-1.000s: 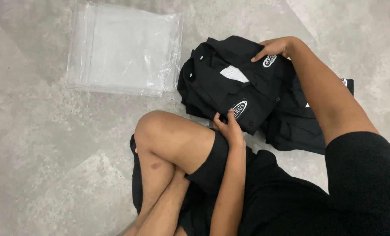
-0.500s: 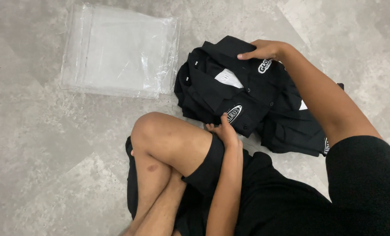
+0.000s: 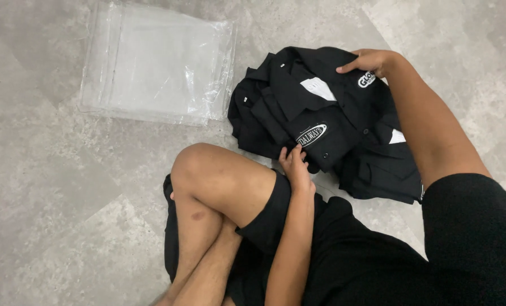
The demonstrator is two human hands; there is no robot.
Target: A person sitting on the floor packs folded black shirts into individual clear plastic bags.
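A folded black shirt [image 3: 321,110] with white oval chest patches and a white collar label lies on top of a pile of black shirts [image 3: 377,164] on the grey floor. My left hand [image 3: 295,164] grips the shirt's near edge just below one patch. My right hand [image 3: 372,61] holds the far edge beside the other patch, arm stretched over the pile. I sit on the floor with my bare knee [image 3: 199,164] raised beside my left hand.
A stack of clear plastic bags [image 3: 156,65] lies flat on the floor to the left of the shirts. Grey concrete floor [image 3: 54,187] surrounds everything. My black shorts and crossed legs fill the lower middle of the view.
The top shirt has shifted a little to the right between both hands. My right hand moved right along the far edge; my left hand kept its grip on the near edge.
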